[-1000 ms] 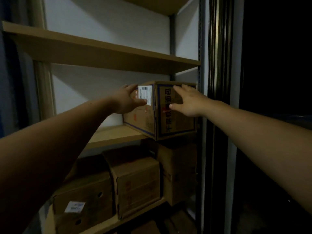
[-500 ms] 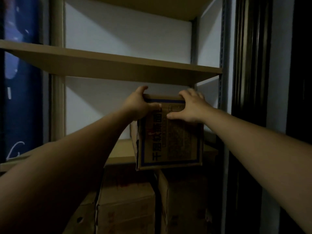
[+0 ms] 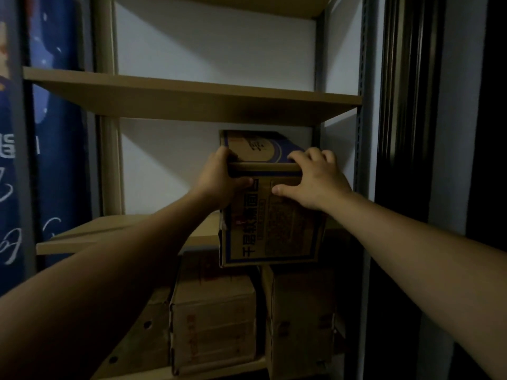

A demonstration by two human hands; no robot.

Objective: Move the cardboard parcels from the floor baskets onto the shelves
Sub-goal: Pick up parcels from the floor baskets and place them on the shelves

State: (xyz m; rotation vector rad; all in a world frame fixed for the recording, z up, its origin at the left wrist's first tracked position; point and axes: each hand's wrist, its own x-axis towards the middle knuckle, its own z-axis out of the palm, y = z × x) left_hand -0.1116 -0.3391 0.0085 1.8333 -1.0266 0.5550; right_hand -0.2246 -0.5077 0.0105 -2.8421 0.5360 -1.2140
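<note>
The cardboard parcel (image 3: 274, 229) is a rectangular carton of matte brown corrugated board. Its near face carries a dark blue printed border, blue characters down the left side and a block of fine print. The top face bears a blue-ringed panel. The left vertical edge is frayed and torn.

Position: the parcel sits at the right end of the middle shelf (image 3: 123, 234), close to the grey slotted steel upright (image 3: 363, 160). Its near face stands forward of the shelf's front edge.

Both shelf boards, the middle one and the upper shelf (image 3: 192, 97), are flat, smooth, tan panels against a white wall.

The left hand (image 3: 219, 182) grips the top left near corner, fingers curled over the top and thumb on the near face. The right hand (image 3: 318, 185) grips the top near edge at the right, fingers hooked over it and thumb pressed flat on the near face.

Below the middle shelf stand two plain brown boxes (image 3: 214, 322), side by side
</note>
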